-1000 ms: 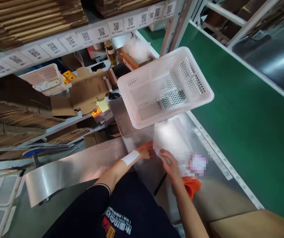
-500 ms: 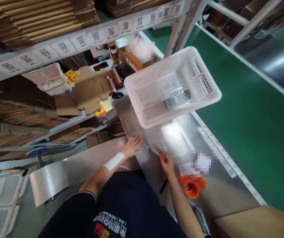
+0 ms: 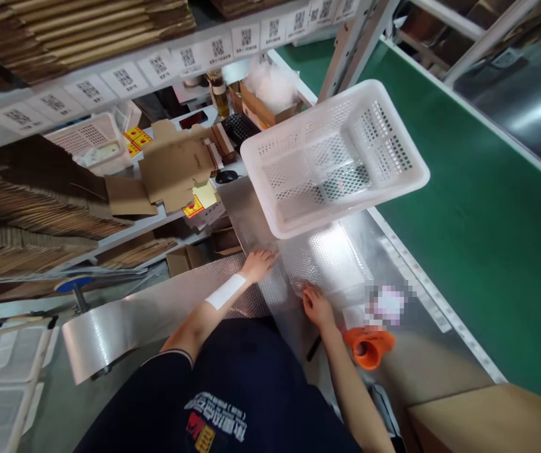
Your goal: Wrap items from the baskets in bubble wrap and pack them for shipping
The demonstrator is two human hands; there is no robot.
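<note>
Clear bubble wrap (image 3: 320, 261) lies over the metal tabletop and runs left to a large roll (image 3: 86, 343). My left hand (image 3: 259, 265) rests on the wrap with its fingers stretched out toward the right. At the near edge of the flat wrap, my right hand (image 3: 316, 304) has its fingers curled and pressed together on the film. Just beyond both hands sits a white perforated plastic basket (image 3: 280, 217). An orange tape dispenser-like object (image 3: 369, 349) is beside my right forearm, near a partly blurred-out label (image 3: 388, 305).
A green conveyor belt (image 3: 482, 239) runs along the right. Flattened cardboard (image 3: 173, 167), a black mouse (image 3: 226, 177) and a keyboard (image 3: 238, 129) lie on the bench behind. Stacked cartons (image 3: 25, 195) fill the left shelves. A cardboard box (image 3: 487, 415) stands at the lower right.
My left hand has slid slightly right and away from me across the wrap. My right hand's fingers have come down and curled more at the wrap's edge. The view has shifted slightly.
</note>
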